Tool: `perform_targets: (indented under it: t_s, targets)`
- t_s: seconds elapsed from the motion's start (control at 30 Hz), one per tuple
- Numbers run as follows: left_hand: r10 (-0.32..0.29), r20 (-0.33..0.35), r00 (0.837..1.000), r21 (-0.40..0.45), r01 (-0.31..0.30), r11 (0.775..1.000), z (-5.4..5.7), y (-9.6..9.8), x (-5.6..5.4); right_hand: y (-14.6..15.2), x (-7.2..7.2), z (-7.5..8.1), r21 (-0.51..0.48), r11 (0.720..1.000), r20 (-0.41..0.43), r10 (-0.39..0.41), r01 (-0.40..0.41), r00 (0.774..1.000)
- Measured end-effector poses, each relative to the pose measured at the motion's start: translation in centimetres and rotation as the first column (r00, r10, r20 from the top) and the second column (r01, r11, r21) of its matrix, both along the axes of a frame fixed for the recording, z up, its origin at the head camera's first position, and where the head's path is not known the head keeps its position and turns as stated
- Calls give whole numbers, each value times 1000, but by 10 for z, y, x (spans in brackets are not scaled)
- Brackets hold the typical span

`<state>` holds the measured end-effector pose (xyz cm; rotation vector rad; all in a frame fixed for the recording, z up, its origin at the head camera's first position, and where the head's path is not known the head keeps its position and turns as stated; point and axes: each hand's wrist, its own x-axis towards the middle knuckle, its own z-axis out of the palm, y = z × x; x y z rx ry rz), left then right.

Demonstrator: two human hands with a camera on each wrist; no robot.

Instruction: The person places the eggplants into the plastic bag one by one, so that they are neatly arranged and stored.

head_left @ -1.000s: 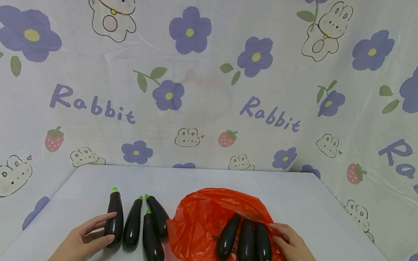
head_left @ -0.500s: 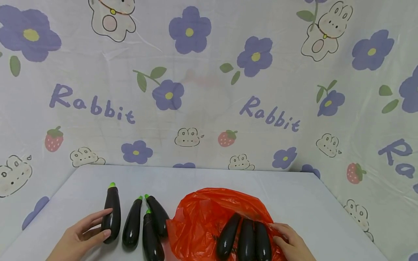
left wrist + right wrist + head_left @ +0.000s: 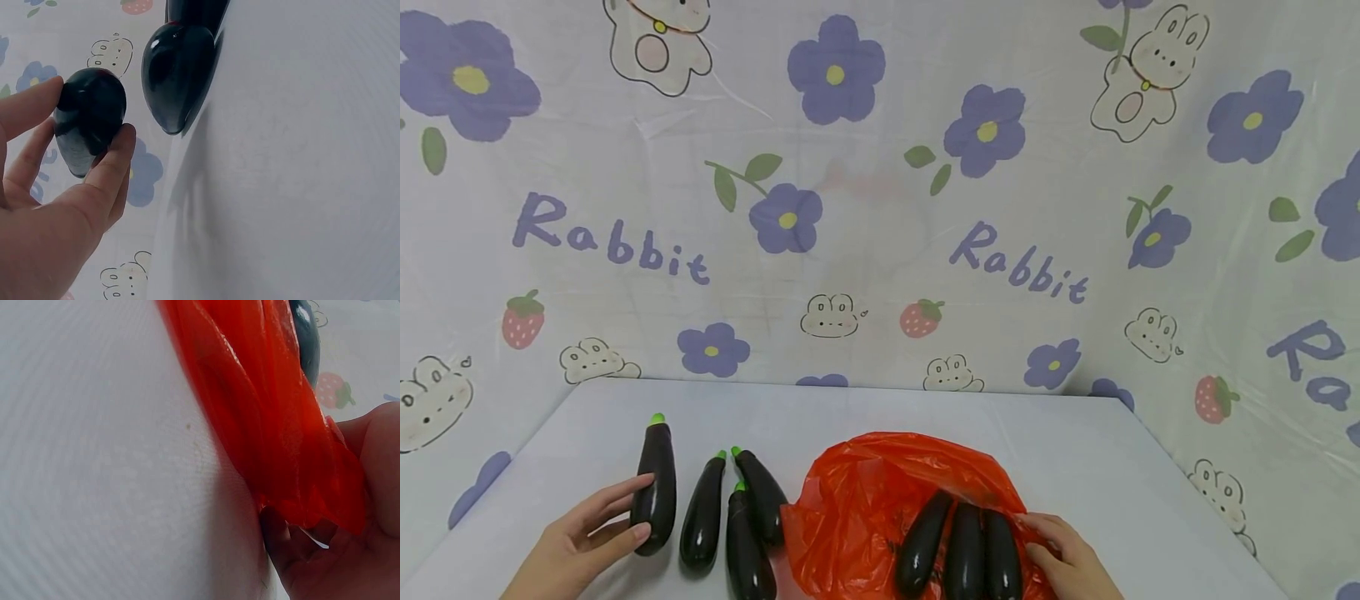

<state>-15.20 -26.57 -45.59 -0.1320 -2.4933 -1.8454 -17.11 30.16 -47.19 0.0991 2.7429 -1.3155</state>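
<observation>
My left hand (image 3: pixel 583 533) grips a dark eggplant (image 3: pixel 657 492) with a bright green stem end, at the left of the head view. In the left wrist view this eggplant (image 3: pixel 90 115) is pinched between thumb and fingers, seen end-on and apart from the table. Just right of it lie several more eggplants (image 3: pixel 703 517) in a loose group. My right hand (image 3: pixel 1067 558) holds the right edge of a red plastic bag (image 3: pixel 842 517). Three eggplants (image 3: pixel 966 554) lie side by side in the bag's mouth. In the right wrist view, fingers pinch the crumpled bag edge (image 3: pixel 287 444).
A white table (image 3: pixel 850 406) bears everything. Behind it hangs a pale curtain (image 3: pixel 880 250) printed with purple flowers, rabbits and strawberries. The table's back edge meets this curtain.
My left hand has lifted the leftmost eggplant a little and carried it slightly left and away from me. The right hand and bag stay in place.
</observation>
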Motion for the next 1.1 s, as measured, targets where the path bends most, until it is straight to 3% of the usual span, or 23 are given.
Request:
perform_targets:
  t_s: [0.4,0.9,1.1]
  targets:
    - [-2,108,994,21,0,1000,5,2,-1,0,0,0,-10,1000,11,-10,11,1000]
    - [-51,122,991,111,38,993,10,8,5,1,0,-1,-9,1000,-6,7,-7,1000]
    - [-81,169,982,153,55,987,12,11,7,3,0,-1,-7,999,-24,34,-35,999]
